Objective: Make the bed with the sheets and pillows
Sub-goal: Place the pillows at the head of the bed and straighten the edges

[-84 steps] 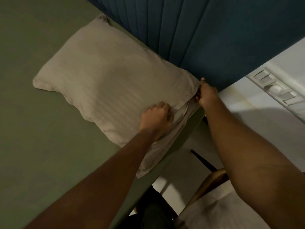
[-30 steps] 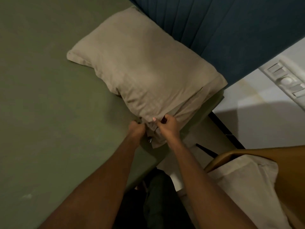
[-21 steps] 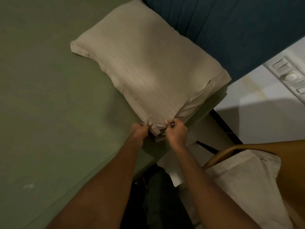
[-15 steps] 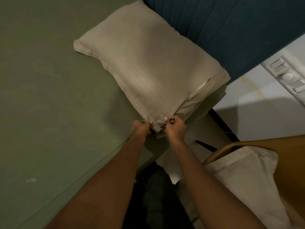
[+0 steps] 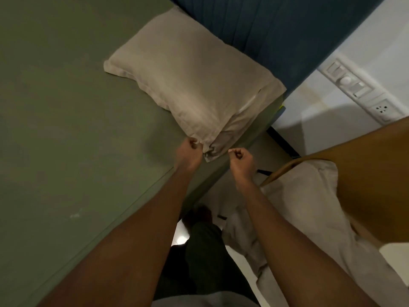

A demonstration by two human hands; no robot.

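A beige pillow [image 5: 190, 85] lies at the head of the bed on the green sheet [image 5: 66, 118], its open end toward the bed's side edge. My left hand [image 5: 189, 155] has its fingers curled at the pillowcase's near corner and pinches the cloth edge there. My right hand [image 5: 241, 159] is a loose fist just right of that corner, apart from the cloth and holding nothing. The case's folded flaps show along the pillow's right end.
A blue padded headboard [image 5: 276, 29] stands behind the pillow. To the right, a wooden chair [image 5: 365, 173] carries a pale pillow or cloth [image 5: 309, 207]. A switch panel [image 5: 347, 83] is on the white wall. My dark-trousered legs [image 5: 199, 251] stand beside the bed.
Both hands moved from the pillow's far end to its near corner and gripped it. Now my right hand has let go and drawn away to the right; the left stays at the corner.
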